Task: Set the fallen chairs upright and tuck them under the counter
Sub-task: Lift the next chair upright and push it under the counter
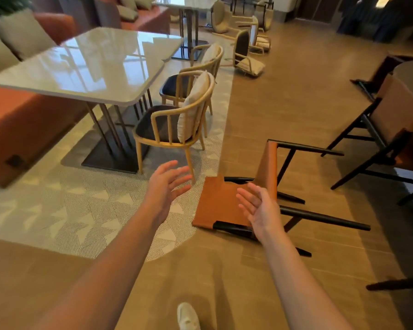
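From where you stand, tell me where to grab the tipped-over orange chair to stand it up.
The fallen orange chair lies on its back, backrest flat on the floor nearest you, seat vertical, legs pointing away to the right. Probably best to come from the near side: left hand and right hand, both open, take the backrest's top edge at its two corners, then lift and pivot it onto the feet.

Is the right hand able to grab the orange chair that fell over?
Probably yes. The open right hand hovers right over the fallen orange chair, and nothing lies between them. The left hand is open off to the side, clear of it.
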